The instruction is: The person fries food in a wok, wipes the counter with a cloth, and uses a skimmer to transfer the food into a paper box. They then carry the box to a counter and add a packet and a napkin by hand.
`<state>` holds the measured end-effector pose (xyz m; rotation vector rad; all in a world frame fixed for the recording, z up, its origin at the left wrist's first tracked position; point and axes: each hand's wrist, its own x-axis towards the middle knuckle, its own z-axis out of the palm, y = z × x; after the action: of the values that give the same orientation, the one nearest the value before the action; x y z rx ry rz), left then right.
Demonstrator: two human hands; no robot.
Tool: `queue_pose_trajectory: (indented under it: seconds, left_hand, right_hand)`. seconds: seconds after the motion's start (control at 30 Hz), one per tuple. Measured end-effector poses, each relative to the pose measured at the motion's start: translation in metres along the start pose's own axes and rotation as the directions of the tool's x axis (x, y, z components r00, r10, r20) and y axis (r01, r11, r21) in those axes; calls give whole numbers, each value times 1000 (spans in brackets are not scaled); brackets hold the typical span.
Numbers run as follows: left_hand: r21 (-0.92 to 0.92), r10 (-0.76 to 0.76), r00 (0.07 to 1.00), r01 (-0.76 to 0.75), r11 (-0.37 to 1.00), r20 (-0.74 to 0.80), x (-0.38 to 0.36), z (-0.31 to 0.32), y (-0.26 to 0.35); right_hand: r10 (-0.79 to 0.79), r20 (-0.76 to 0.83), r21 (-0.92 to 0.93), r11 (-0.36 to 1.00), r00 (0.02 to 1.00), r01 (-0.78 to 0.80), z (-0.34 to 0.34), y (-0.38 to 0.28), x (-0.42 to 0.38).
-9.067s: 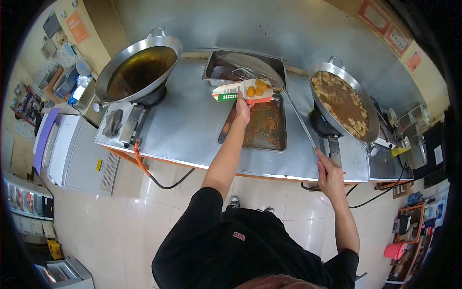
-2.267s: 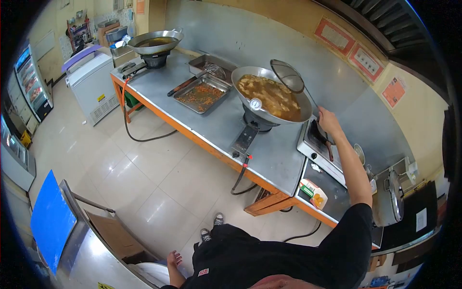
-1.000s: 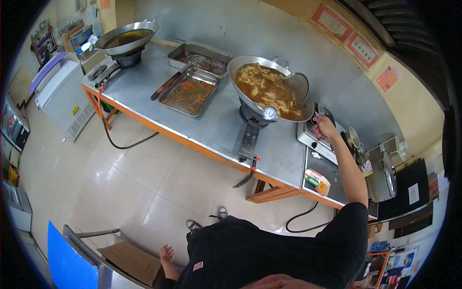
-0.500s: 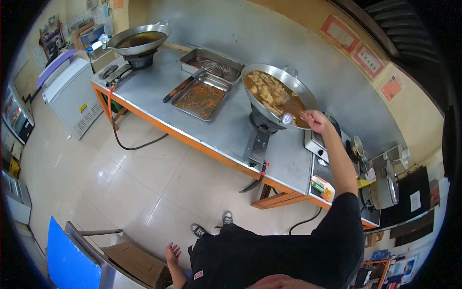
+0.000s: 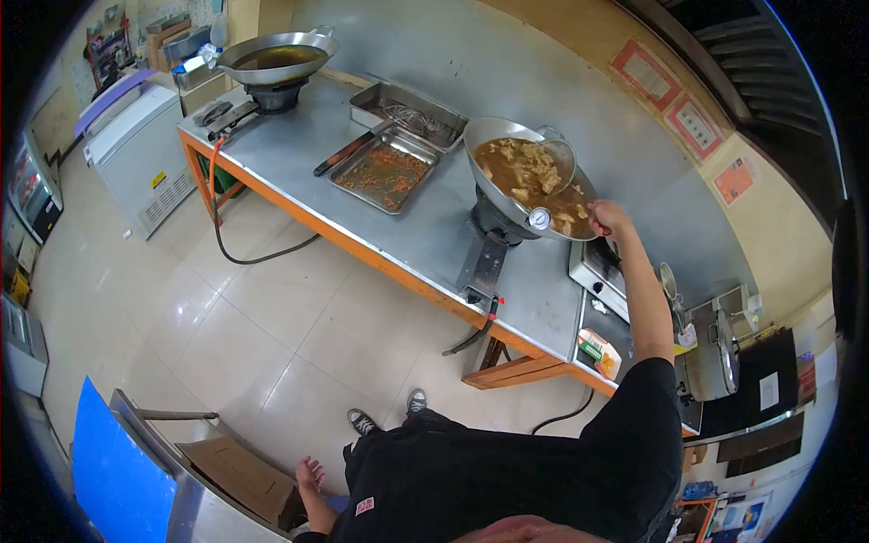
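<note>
My right hand [image 5: 608, 220] is closed round the handle of a skimmer, above the near right rim of a large wok [image 5: 491, 195]. The round skimmer head [image 5: 568, 165] is tilted inside the wok among fried pieces [image 5: 520, 172] in brown oil. My fingers cover most of the handle. A dial thermometer [image 5: 539, 219] sits at the wok's near rim. Low beside my body, my left hand [image 5: 310, 474] hangs with its fingers loosely apart, holding nothing, away from the table.
Left of the wok are a tray with orange-brown crumbs [image 5: 380, 176] and a deeper tray [image 5: 367, 107] with a wire strainer [image 5: 412, 119]. A second wok [image 5: 317, 63] stands on a burner at the far left. A gas stove [image 5: 593, 271] is at right; a cardboard box [image 5: 240, 471] lies near my left hand.
My right hand has swung slightly rightward with the skimmer. The heaped pieces have spread through the oil, and the skimmer head now shows at the wok's far side. My view has shifted a little.
</note>
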<state>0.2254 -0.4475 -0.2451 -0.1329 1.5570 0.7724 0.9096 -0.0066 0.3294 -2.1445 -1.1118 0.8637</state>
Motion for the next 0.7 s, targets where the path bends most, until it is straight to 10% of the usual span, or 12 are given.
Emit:
queue_pose_trajectory:
  seconds: [0.17,0.47,0.7]
  left_hand:
    - [29,10,1000,-10,1000,2,3,12,11]
    - [85,-42,997,36,996,64,8,9,3]
    - [318,30,999,-41,947,39,29,24,57]
  right_hand:
    - [-157,-47,-499,859,986,113,14,-8,5]
    - [-574,60,-760,504,817,410,-9,-8,-67]
    - [-407,-120,-737,647,905,193,-2,-56,-166]
